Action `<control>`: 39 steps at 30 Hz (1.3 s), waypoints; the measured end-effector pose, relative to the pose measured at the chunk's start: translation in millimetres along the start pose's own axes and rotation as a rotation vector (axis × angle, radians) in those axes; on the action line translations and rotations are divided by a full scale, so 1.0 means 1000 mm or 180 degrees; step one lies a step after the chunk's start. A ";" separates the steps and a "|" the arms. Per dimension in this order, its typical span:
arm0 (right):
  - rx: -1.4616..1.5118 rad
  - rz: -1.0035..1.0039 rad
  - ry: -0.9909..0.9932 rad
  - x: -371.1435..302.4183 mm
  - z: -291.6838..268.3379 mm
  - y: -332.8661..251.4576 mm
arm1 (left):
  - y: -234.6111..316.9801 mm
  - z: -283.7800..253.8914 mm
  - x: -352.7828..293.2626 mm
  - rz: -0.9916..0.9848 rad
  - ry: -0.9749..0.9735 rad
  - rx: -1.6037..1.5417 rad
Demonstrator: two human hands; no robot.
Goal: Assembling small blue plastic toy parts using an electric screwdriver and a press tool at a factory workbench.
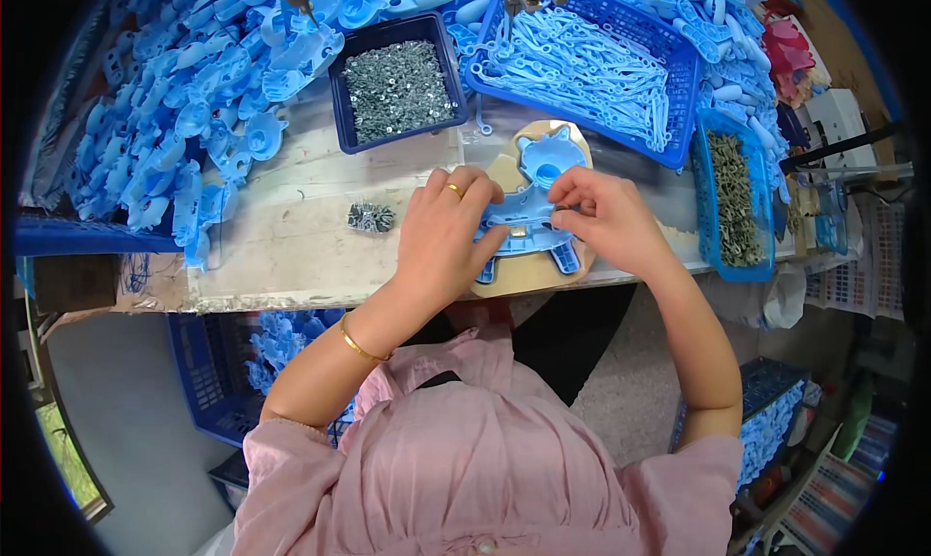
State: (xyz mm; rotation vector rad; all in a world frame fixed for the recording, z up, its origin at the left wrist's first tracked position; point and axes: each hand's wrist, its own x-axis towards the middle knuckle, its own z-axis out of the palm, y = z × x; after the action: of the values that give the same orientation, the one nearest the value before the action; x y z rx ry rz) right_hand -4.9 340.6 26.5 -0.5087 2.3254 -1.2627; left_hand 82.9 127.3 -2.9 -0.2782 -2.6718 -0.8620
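View was taken from head-worn fisheye camera, left one of side-by-side pair, aimed steeply down. Pink blouse [485,449] was looked over at bottom, worktable [281,260] faced beyond. Left hand [448,228] and right hand [609,215] were seen from above, framed near centre at close range. Upright orientation was kept (wearer's left shown at left, unmirrored). Heaped blue parts [175,100] were taken in at upper left, floor [635,352] below worktable. Corners were masked black by round border.

Assembly workshop: worktable [291,217], heaped blue plastic parts [155,134], small metal pieces [400,93] in bulk.
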 end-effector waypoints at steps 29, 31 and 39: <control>0.0687 -0.2397 0.0332 0.074 0.054 -0.200 | -0.079 -0.058 0.012 -0.0190 0.0729 0.1208; 0.0513 -0.2459 0.0318 0.079 0.049 -0.200 | -0.109 -0.070 0.023 -0.0161 0.0771 0.1531; 0.1089 -0.1711 -0.0075 0.070 0.052 -0.172 | -0.154 -0.026 0.089 0.0136 0.0234 0.1210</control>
State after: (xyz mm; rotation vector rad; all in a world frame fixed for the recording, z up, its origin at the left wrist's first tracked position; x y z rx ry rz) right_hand -16.1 180.1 133.5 -1.0610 1.9492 -1.8353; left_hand -36.7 -3.5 -33.4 -0.2058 -2.6790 -0.3313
